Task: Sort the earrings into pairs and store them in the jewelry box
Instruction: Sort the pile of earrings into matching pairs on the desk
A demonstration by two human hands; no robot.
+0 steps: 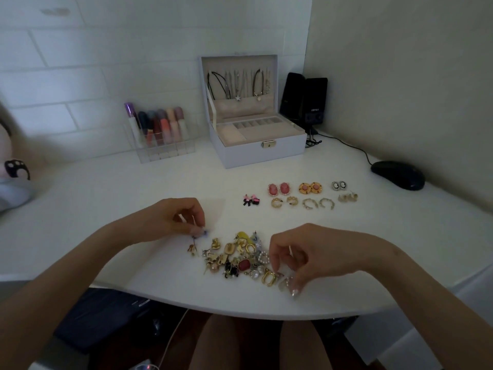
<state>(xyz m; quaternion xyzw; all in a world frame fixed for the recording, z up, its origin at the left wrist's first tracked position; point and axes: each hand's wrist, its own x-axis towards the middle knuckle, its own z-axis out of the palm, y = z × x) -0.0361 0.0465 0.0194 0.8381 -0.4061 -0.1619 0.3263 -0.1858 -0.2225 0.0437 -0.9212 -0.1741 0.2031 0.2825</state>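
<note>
A mixed pile of earrings lies near the table's front edge. My left hand hovers at its left end, fingertips pinching a thin dangling earring. At the pile's right end my right hand is curled, thumb and fingers closed on a small pearl earring beside a gold rectangular hoop. Sorted pairs lie farther back: pink bows, pink ovals, orange rounds, small silver cameos and gold hoops. The white jewelry box stands open behind them, with necklaces in its lid.
A clear lipstick organizer stands left of the box. Black speakers sit in the back corner, and a cabled black mouse lies at the right. A plush toy is at the far left. The table's curved front edge runs just below my hands.
</note>
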